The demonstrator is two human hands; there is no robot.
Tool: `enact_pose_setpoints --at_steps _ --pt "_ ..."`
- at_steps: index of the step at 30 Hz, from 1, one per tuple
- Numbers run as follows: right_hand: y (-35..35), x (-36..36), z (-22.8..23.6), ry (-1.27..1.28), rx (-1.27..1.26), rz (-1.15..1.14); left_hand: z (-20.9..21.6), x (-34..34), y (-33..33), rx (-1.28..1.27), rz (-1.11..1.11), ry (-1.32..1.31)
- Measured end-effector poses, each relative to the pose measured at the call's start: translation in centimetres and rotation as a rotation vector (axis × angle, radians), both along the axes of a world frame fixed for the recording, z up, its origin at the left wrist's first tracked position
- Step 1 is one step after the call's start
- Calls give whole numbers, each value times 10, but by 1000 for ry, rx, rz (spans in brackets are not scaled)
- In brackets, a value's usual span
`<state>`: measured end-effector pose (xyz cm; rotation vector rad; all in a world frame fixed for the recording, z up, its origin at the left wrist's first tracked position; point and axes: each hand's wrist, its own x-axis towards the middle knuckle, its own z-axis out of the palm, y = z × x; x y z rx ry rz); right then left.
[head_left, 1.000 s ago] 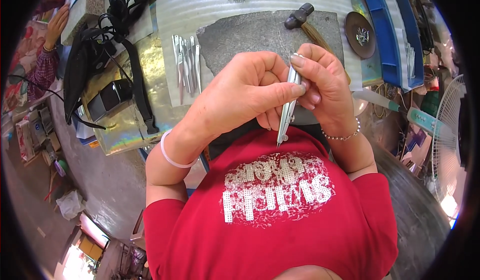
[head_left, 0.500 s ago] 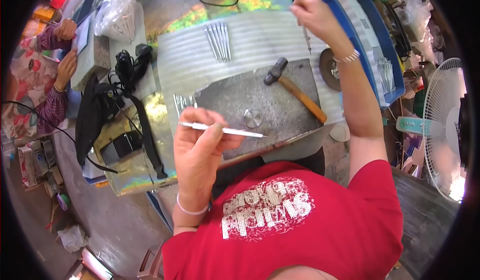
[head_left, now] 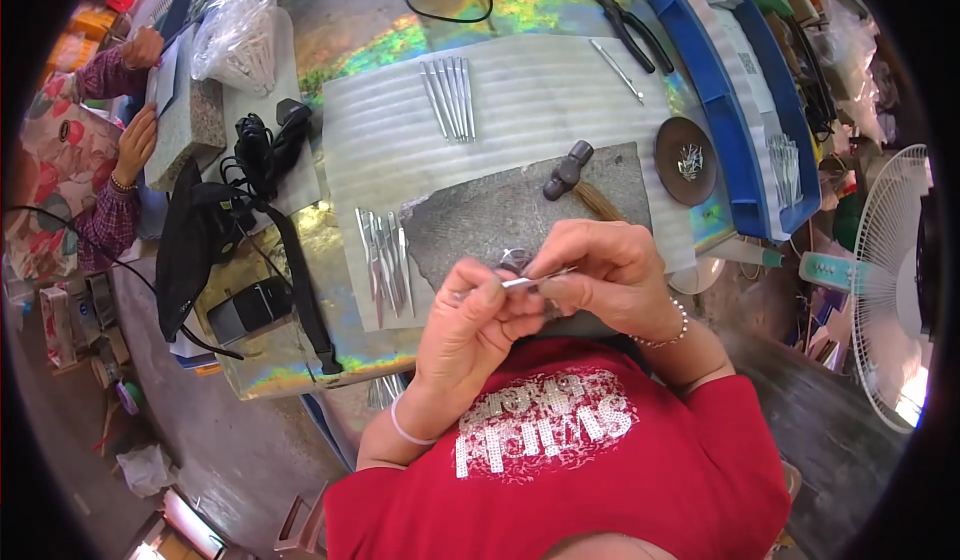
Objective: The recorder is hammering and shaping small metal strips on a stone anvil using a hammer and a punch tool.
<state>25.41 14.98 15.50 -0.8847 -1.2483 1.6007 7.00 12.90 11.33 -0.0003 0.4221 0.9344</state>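
Across a gold, iridescent-topped counter (head_left: 340,10), a ridged white foam sheet (head_left: 380,150), probably for cushioning metal. From the left: slim silver metal handles (head_left: 384,263) grouped near the sheet's edge, apparently for easy reach; farther up, a neater row of silver metal rods (head_left: 448,98). Next, the left hand (head_left: 470,325), thumb and fingertips closed on a slim silver metal piece (head_left: 518,283), at the near side of a rough grey stone slab (head_left: 450,215). Opposite, the right hand (head_left: 620,270), pinched on the same partly hidden piece, seemingly for steadiness. Beyond, on the slab, a dark-headed wooden-handled hammer (head_left: 568,172); farther right, a round brown dish (head_left: 686,193), corralling small silver pins (head_left: 691,161).
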Motion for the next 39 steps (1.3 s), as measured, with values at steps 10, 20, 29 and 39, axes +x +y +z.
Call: enact_pose_setpoints --at_steps 10,20,29,39 --pt "-8 -8 -1 97 -455 -24 21 -13 -9 375 -337 515" --pt "-3 -10 -6 95 -498 6 15 -14 -4 318 -392 411" --pt "-1 -13 -7 134 -364 -99 20 -15 -1 231 -281 397" --pt "-5 4 -6 -557 346 -266 55 -53 85 515 38 831"
